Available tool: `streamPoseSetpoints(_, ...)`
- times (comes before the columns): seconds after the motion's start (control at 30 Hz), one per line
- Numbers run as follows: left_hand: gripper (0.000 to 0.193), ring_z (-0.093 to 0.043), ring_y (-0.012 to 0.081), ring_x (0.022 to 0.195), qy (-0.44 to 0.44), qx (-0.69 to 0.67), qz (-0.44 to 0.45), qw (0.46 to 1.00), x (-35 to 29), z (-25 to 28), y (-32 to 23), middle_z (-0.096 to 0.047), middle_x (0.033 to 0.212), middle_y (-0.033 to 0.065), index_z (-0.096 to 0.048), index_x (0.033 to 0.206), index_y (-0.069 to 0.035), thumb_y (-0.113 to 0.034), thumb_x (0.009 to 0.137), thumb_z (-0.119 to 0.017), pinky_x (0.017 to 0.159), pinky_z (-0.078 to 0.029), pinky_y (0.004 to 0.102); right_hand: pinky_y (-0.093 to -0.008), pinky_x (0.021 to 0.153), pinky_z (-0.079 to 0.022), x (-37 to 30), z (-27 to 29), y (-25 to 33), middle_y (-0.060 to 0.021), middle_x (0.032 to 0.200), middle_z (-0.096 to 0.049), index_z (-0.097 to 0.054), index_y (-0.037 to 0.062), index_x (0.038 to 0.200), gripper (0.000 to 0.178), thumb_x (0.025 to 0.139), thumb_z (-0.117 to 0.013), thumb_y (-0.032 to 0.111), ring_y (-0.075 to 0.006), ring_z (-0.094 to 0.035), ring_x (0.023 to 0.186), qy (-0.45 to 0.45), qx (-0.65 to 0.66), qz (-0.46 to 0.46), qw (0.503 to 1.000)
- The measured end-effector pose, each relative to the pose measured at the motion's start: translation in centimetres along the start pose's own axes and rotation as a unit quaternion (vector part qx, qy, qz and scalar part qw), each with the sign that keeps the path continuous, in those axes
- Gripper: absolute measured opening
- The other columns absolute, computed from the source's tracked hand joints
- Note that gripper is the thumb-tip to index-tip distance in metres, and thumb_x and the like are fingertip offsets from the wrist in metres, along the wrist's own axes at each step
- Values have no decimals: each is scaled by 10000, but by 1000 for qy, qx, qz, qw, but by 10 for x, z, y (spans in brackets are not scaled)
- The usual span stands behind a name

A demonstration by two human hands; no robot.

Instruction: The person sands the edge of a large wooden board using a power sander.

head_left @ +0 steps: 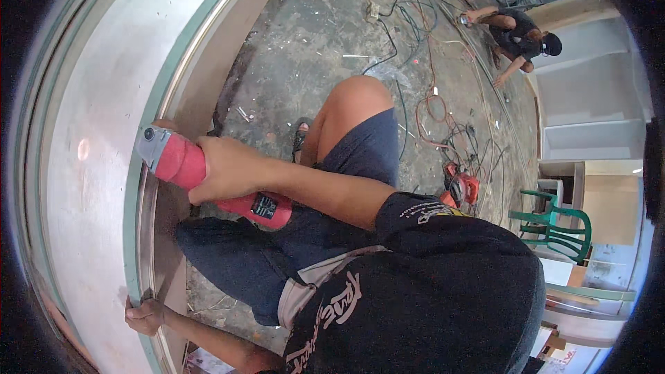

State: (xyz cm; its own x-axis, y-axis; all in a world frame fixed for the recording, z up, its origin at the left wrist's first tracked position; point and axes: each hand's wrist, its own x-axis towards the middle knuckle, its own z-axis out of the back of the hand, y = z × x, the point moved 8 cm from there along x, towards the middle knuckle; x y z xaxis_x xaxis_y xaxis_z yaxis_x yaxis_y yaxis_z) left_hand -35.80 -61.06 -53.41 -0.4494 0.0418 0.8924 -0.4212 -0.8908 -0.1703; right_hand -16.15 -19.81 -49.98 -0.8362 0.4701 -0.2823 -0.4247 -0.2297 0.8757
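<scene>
My right hand [232,166] is wrapped round the red body of an angle grinder [181,161]. The tool's grey metal head lies against the green-bordered edge of a large pale panel [97,138]. Its rear end, with a dark label, reaches back over my thigh. Whether a disc is fitted, or turning, is hidden under the head. Farther down the same edge, my left hand [145,316] grips the panel's border, fingers curled over it. Below this border the brown side of the panel piece drops toward the floor.
Cords and hoses [422,28] run across the grey concrete floor [298,41]. A red power tool [460,185] lies among them, near a green plastic chair [557,225]. Another person [519,34] crouches by a pale cabinet [589,83]. Small scraps litter the floor.
</scene>
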Motion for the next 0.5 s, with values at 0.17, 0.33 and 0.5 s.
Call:
streamPoseSetpoints(0.17, 636, -658, 247, 587, 13, 21, 16, 1000, 0, 1, 5, -695, 671, 24, -725, 704, -144, -443, 1079, -308, 499, -505, 393, -457, 852, -546, -1, -1, 0, -250, 994, -706, -636, -48, 1062, 664, 603, -858, 378, -405, -698, 948, -5, -3, 1, 1000)
streamPoseSetpoints(0.33, 673, -654, 261, 598, 13, 13, -8, 1000, -4, -2, 15, -696, 701, 23, -727, 713, -138, -461, 1087, -269, 515, -506, 399, -455, 848, -546, 0, -4, 2, -252, 976, -708, -639, -50, 1053, 655, 604, -854, 376, -407, -700, 938, -27, -15, 29, 999)
streamPoseSetpoints(0.5, 711, -648, 261, 596, 28, 6, -6, 1000, -1, -6, -1, -674, 668, 46, -735, 662, -122, -427, 1101, -267, 534, -509, 395, -455, 841, -550, -4, 7, -6, -261, 984, -704, -633, -60, 1052, 663, 603, -853, 375, -410, -700, 930, -33, -5, 4, 999)
